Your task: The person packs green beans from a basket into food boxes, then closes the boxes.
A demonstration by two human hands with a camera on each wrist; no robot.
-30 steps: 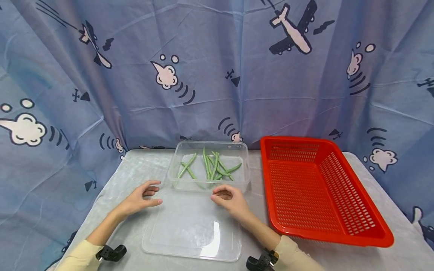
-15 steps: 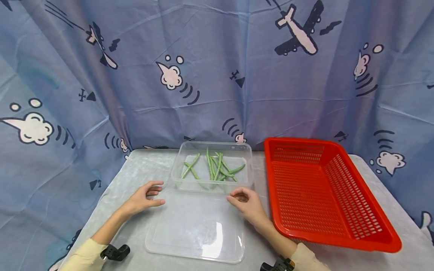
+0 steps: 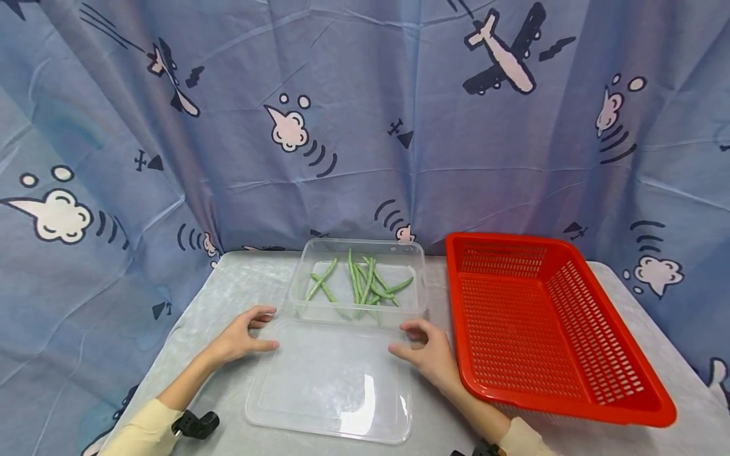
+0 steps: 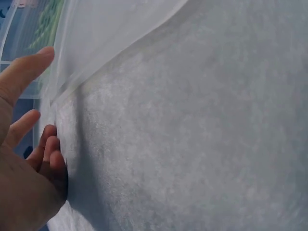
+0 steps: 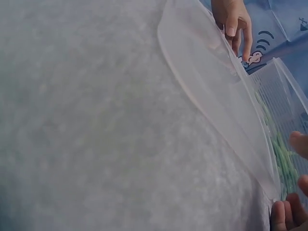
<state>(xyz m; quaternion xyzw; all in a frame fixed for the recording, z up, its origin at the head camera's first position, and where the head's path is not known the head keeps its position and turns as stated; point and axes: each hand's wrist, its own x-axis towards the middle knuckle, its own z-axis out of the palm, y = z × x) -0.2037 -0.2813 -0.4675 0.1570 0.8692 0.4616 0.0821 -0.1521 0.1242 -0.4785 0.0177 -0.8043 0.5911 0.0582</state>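
A clear plastic container [image 3: 356, 311] stands at the back of the table with several green beans [image 3: 367, 282] lying in it. Its flat, see-through lid [image 3: 319, 386] lies on the table just in front. My left hand [image 3: 242, 335] is beside the lid's far left corner, thumb and fingers apart, holding nothing. At the far right corner is my right hand [image 3: 430, 354], its fingers loosely bent with a gap to the thumb and nothing between them. In the right wrist view its fingers [image 5: 288, 211] are close to the lid's corner; whether they touch it, I cannot tell.
A red perforated plastic basket [image 3: 516, 335] stands to the right, close to my right forearm. Grey cloth covers the table [image 3: 217, 411]. A blue patterned curtain [image 3: 353, 139] hangs behind the table's back edge.
My right hand has moved right, from in front of the container to the lid's far right corner, and its thumb and fingers have spread. The left hand has stayed about where it was.
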